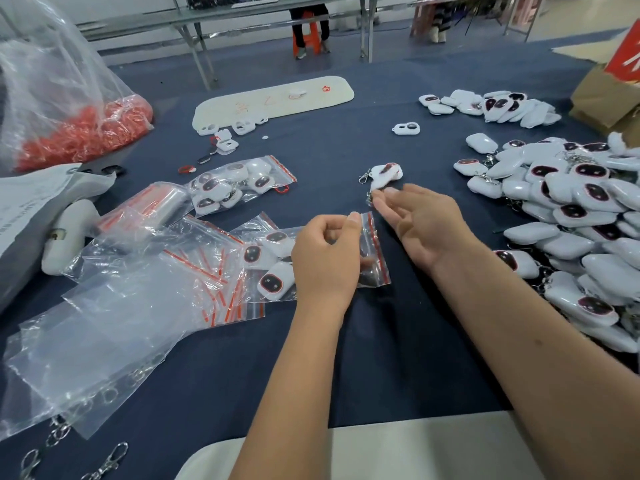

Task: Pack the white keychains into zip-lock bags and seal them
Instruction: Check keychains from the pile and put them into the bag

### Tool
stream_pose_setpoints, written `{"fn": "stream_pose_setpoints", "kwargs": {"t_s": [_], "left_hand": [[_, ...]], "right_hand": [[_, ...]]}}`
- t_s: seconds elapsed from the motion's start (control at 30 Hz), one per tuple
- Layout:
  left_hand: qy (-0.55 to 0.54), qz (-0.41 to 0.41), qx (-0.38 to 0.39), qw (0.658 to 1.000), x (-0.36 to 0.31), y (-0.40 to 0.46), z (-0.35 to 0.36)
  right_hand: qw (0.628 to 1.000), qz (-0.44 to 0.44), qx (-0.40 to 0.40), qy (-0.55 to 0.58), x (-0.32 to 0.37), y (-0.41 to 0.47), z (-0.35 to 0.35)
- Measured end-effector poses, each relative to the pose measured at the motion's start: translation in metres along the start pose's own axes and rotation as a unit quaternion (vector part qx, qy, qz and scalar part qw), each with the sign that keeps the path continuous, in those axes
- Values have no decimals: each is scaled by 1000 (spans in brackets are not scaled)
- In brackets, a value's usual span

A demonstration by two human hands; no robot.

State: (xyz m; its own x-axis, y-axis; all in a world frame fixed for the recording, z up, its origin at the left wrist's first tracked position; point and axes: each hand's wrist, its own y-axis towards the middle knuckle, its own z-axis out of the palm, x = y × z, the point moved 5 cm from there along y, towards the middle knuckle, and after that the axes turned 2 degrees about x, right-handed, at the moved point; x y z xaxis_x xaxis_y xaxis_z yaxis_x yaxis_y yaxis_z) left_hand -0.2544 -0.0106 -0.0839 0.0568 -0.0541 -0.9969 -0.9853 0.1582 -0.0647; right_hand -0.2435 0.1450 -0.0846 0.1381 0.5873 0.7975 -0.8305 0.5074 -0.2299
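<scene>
Seated at a table covered in dark blue cloth [346, 358], I pinch the red-striped mouth of a small zip-lock bag [372, 251] between the thumb and curled fingers of my left hand [323, 258]; the bag lies on the cloth with white keychains visible inside it to the left of my hand. My right hand [420, 223] is spread with fingers relaxed just right of the bag's mouth, its fingertips [381, 199] touching the metal clasp of a loose white keychain [386, 174] lying just beyond. To my right, a large heap of unpacked keychains [571, 216] fills the table's edge. To my left sit a filled bag [239, 183], a stack of empty zip-lock bags [194, 271] and, farther off, a big clear sack of orange parts [83, 129]. Spare metal clasps [107, 462] lie at the near left.
</scene>
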Motion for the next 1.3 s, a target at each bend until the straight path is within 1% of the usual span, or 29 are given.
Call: {"fn": "stream_pose_setpoints", "kwargs": {"t_s": [0.03, 0.07, 0.1, 0.13, 0.17, 0.2, 0.23, 0.27, 0.33, 0.37, 0.4, 0.43, 0.47, 0.53, 0.57, 0.6, 0.63, 0.7, 0.73, 0.77, 0.8, 0.87, 0.93, 0.97, 1.0, 1.07, 1.17, 1.23, 1.3], "left_hand": [[3, 3, 1, 1000, 0, -1, 0], [8, 8, 2, 1000, -2, -1, 1], [16, 14, 2, 1000, -3, -1, 1], [25, 20, 3, 999, -4, -1, 1], [36, 26, 5, 999, -4, -1, 2], [50, 32, 7, 998, -4, -1, 2], [65, 39, 11, 997, -5, -2, 3], [82, 48, 17, 995, -5, -2, 5], [128, 76, 30, 988, -6, -5, 8], [149, 89, 34, 984, -6, -5, 9], [162, 96, 37, 981, -7, -6, 9], [164, 97, 39, 981, -6, -7, 10], [159, 93, 40, 982, -6, -6, 9], [146, 86, 38, 985, -6, -6, 9], [141, 85, 36, 986, -6, -6, 8], [136, 86, 33, 986, -6, -6, 8], [132, 88, 30, 987, -6, -6, 7], [125, 87, 26, 988, -5, -4, 5], [121, 86, 26, 989, -4, -3, 4], [118, 88, 25, 989, -4, -3, 2], [118, 90, 22, 989, -4, -2, 2], [111, 83, 21, 990, -3, 0, 1], [95, 71, 28, 993, -1, 0, 1], [89, 67, 31, 993, -1, 0, 1], [87, 65, 31, 994, 0, 0, 1], [94, 67, 27, 993, -1, 0, 0], [95, 69, 28, 993, -3, 0, -1], [74, 60, 47, 994, -4, 0, -1], [32, 40, 74, 996, -6, -2, 0]], "right_hand": [[1000, 5, 3, 25, 2, 4, 3], [1000, 3, 2, 12, 3, 6, 5], [999, -3, -8, -47, 3, 4, 3], [990, -18, -25, -137, 5, 1, 0], [969, -42, -54, -237, 8, -4, -5], [934, -77, -88, -339, 14, -10, -10], [886, -123, -120, -432, 22, -19, -14], [828, -168, -148, -514, 30, -30, -17], [706, -235, -227, -629, 44, -53, -21], [658, -249, -264, -660, 48, -63, -24], [629, -241, -285, -682, 48, -70, -29], [613, -208, -288, -705, 46, -73, -35], [607, -159, -278, -728, 41, -74, -40], [608, -76, -247, -751, 32, -72, -45], [618, -66, -224, -750, 28, -71, -43], [636, -79, -188, -744, 23, -69, -38], [664, -109, -135, -727, 18, -67, -30], [726, -183, -3, -662, 5, -70, -12], [736, -219, 41, -639, 2, -73, -5], [732, -249, 57, -632, 1, -75, -3], [725, -272, 50, -631, 2, -74, -4], [718, -287, -4, -634, 5, -70, -12], [685, -269, -66, -674, 7, -65, -21], [668, -255, -84, -694, 7, -63, -25], [665, -248, -88, -699, 8, -62, -27], [691, -259, -61, -672, 7, -64, -25], [739, -307, -12, -600, 8, -68, -15], [773, -299, 18, -560, 6, -68, -12], [787, -282, 35, -547, 4, -67, -10]]}}
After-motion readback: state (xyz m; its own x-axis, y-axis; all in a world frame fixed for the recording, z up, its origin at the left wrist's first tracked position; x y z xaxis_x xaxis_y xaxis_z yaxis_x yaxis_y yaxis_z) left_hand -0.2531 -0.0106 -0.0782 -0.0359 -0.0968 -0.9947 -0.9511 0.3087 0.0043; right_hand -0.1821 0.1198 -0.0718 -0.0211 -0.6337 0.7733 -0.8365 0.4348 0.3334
